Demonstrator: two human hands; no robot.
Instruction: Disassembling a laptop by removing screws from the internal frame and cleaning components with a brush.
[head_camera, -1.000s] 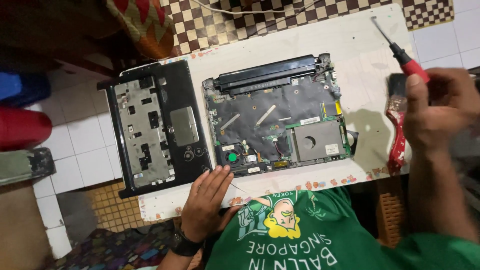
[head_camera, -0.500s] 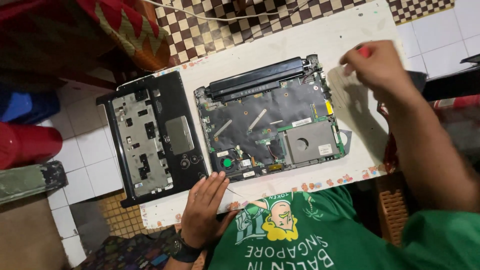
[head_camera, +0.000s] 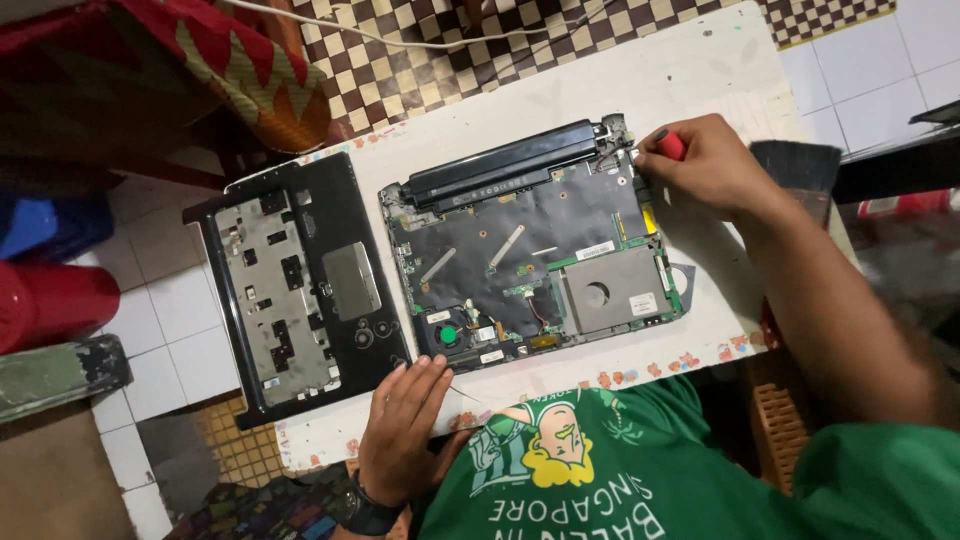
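White board (head_camera: 700, 70) — right hand (head_camera: 705, 165) grips red screwdriver (head_camera: 668, 145) at opened laptop's (head_camera: 530, 250) far corner

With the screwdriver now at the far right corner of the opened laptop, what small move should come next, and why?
Probably seat the tip in a screw by the hinge and turn. The right hand holds the red-handled screwdriver at the far right corner of the laptop base, near the hinge, while the left hand rests flat on the white board at the near edge.
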